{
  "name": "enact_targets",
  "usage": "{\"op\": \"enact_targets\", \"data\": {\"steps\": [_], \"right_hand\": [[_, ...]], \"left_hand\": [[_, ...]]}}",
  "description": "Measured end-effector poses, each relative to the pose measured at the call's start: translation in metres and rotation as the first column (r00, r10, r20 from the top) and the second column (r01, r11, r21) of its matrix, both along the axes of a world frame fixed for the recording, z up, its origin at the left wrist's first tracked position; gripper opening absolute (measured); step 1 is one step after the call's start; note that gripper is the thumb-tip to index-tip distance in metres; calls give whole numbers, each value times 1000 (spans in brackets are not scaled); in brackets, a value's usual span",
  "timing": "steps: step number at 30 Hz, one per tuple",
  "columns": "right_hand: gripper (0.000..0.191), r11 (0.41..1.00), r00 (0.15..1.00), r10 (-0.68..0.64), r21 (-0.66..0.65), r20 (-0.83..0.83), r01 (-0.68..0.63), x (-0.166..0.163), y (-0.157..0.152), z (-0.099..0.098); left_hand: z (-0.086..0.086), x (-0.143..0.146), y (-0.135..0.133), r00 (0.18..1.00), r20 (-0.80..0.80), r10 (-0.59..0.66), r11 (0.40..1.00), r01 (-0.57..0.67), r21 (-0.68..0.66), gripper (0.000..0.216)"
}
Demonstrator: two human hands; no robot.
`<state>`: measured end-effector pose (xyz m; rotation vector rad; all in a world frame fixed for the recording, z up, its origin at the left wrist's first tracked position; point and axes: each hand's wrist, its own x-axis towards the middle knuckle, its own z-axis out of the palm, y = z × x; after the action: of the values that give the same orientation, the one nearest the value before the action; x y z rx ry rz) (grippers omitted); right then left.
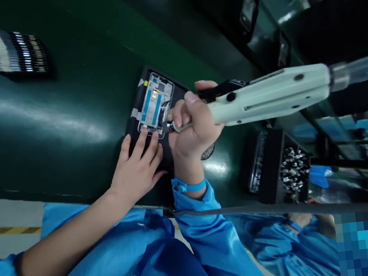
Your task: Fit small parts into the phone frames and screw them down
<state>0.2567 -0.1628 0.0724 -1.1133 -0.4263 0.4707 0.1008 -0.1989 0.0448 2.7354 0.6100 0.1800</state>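
Observation:
An opened phone frame [154, 103] with blue strips inside lies in a black holder [136, 130] on the green bench. My left hand [138, 169] rests flat on the holder's near edge, fingers spread, pressing it down. My right hand [192, 127] is wrapped around a pale electric screwdriver [270, 94], whose metal tip [170, 126] touches the phone frame's lower right corner. The view is tilted hard to one side.
A stack of thin plates [16, 53] stands at the far left of the green bench [67, 102]. A black tray of small metal parts [289, 168] sits to the right. Another person's blue sleeve and hand [301, 222] show at the lower right.

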Motion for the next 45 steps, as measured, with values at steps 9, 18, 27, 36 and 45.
{"op": "enact_targets", "data": {"steps": [9,18,27,36,45], "right_hand": [[17,997,1000,27,-66,5,-27,-12,0,-12],[15,995,997,69,-67,-26,-70,-12,-4,-15],[14,986,996,85,-143,-11,-85,-16,-3,-10],[15,979,997,81,-190,3,-79,-17,-4,-7],[15,976,997,72,-206,9,-68,-15,-5,-8]], "left_hand": [[1,0,-2,1000,-19,-8,1000,8,-3,68],[1,1,-3,1000,15,-7,1000,7,-13,69],[3,1,-3,1000,17,-3,1000,3,-23,67],[3,2,-4,1000,7,-7,1000,7,-17,62],[3,1,-4,1000,7,-13,1000,13,-25,66]]}}
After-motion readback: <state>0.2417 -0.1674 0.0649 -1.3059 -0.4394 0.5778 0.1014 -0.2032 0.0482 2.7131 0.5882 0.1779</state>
